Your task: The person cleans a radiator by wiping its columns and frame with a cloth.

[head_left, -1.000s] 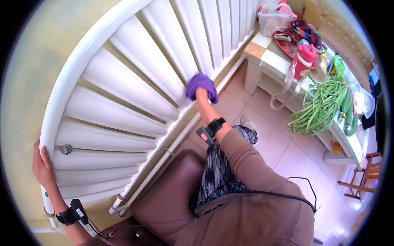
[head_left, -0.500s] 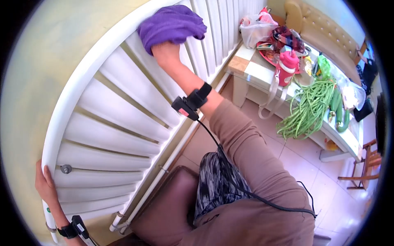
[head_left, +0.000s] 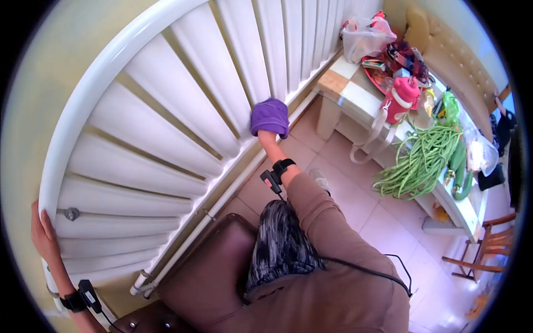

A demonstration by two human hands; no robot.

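My right hand is wrapped in a purple cloth [head_left: 270,117], which hides the fingers. It presses the cloth against the lower end of the slats of a white radiator [head_left: 166,91]. At the far left, my left hand [head_left: 44,230] is closed around the radiator's outer rail, near a small metal valve [head_left: 71,213]. Both wrists carry a black strap with a small box and cable.
A white pipe [head_left: 233,187] runs below the radiator, beside a brown leather seat [head_left: 205,266]. On a low table [head_left: 347,72] at right are green beans [head_left: 422,161], a pink bottle [head_left: 401,100] and bags. A wooden chair [head_left: 491,244] stands farther right.
My right hand has moved with the purple cloth from the radiator's upper rail down to the bottom of the slats. The view has shifted slightly; my left hand keeps hold of the rail.
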